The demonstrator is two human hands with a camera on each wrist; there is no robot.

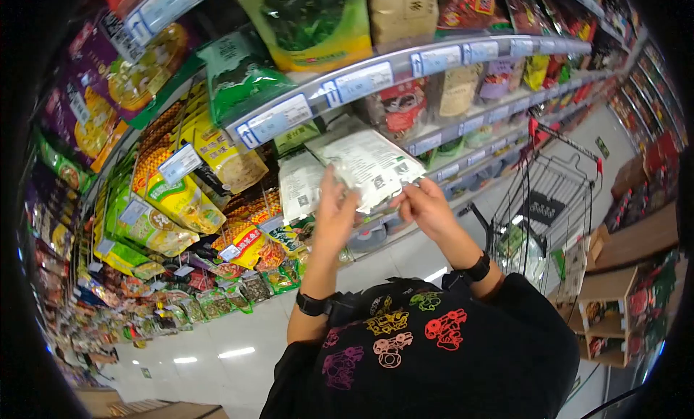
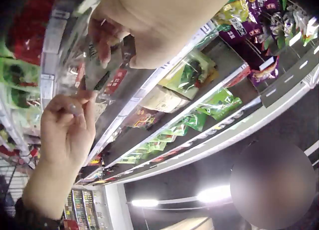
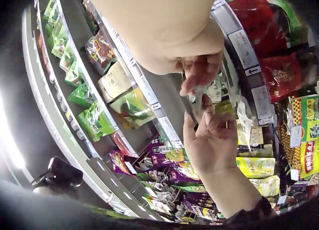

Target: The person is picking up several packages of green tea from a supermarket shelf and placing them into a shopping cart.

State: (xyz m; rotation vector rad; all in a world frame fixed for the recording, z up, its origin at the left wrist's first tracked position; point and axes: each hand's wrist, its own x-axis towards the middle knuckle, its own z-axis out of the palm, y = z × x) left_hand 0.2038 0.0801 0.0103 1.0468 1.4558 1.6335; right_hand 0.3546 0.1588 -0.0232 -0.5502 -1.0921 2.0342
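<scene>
A white plastic package [image 1: 376, 162] with small print and a dark code square is held over the shelf edge in the head view. The left hand [image 1: 337, 206] has its fingers curled at the package's near left edge. At its lower right corner the right hand [image 1: 426, 209] pinches the edge between thumb and fingers. Another white package [image 1: 298, 184] lies just left of it, partly behind. In the left wrist view the left hand [image 2: 119, 30] and the right hand [image 2: 67, 130] are close together at the clear and grey packaging [image 2: 102, 70].
Shelves with price labels [image 1: 361, 81] run above and behind the hands. Hanging yellow and green food bags [image 1: 181, 195] are at the left. A wire shopping cart [image 1: 542, 202] with items inside stands at the right, near wooden display boxes [image 1: 607, 303].
</scene>
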